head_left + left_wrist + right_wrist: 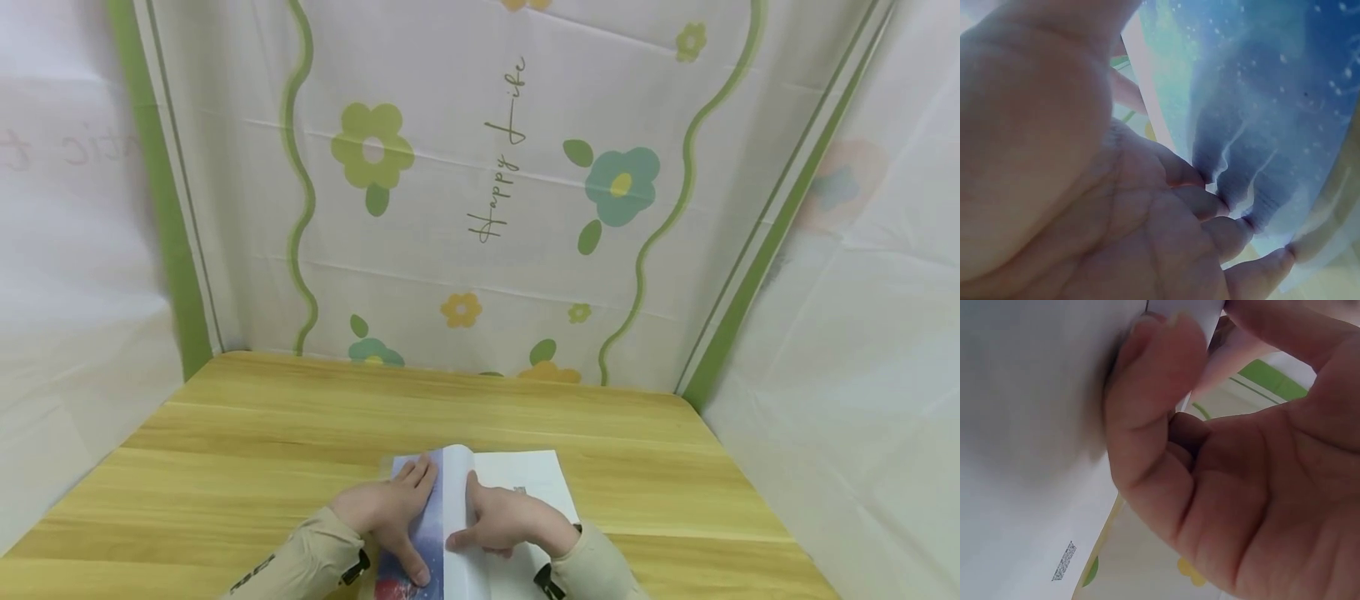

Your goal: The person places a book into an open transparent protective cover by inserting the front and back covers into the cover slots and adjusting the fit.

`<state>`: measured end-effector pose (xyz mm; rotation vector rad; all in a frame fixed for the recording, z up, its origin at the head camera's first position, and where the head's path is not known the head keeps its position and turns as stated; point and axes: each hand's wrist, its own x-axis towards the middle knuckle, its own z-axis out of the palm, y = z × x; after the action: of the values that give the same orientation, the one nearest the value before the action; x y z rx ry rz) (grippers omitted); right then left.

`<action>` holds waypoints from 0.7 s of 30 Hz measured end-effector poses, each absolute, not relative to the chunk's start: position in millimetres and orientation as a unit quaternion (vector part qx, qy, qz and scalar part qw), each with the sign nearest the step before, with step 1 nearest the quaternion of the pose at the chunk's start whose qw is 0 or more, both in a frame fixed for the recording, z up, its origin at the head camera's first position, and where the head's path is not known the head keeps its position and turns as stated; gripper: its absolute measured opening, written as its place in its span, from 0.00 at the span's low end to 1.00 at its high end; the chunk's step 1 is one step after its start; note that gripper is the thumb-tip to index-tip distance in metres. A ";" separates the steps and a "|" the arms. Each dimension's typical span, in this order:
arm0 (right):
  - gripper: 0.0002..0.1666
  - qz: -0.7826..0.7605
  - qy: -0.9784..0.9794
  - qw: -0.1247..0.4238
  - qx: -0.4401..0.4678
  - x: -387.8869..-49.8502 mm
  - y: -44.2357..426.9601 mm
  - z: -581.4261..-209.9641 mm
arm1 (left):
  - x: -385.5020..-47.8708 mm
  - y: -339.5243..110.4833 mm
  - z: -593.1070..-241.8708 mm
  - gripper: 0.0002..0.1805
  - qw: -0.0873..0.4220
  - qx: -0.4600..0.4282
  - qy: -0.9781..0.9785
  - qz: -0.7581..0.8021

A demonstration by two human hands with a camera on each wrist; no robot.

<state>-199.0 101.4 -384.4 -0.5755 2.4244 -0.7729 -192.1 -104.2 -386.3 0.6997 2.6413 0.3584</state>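
A book lies open at the table's near edge, its left side a blue-purple starry picture (429,535) with red at the bottom. Beside this a white page (459,467) bulges up in a curl, and the flat right side (542,473) is white with a small printed code. My left hand (390,507) rests on the starry side, thumb spread from the fingers. In the left wrist view its fingertips touch the starry sheet (1260,75). My right hand (513,515) holds the curled page. The right wrist view shows bent fingers (1147,437) against white paper, the thumb opposite.
The wooden table (247,450) spreads to both sides and behind the book. A white curtain (450,217) with flowers and the words "Happy Life" hangs at its back edge. White sheets hang at left (75,275) and right (847,350). Straps circle both sleeved wrists.
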 end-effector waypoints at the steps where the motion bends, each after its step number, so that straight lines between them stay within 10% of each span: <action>1: 0.59 -0.281 0.899 0.260 -0.213 -198.6 100.9 -384.6 | -191.9 -104.1 -386.1 0.73 0.192 0.249 0.941 0.128; 21: 0.59 -0.272 0.900 0.271 -0.205 -194.4 99.2 -383.5 | -189.2 -102.0 -386.8 0.72 0.190 0.237 0.944 0.132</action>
<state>-194.4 99.2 -383.5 -0.5520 2.4246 -0.7334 -189.2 -102.0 -386.8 0.6649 2.6517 0.3701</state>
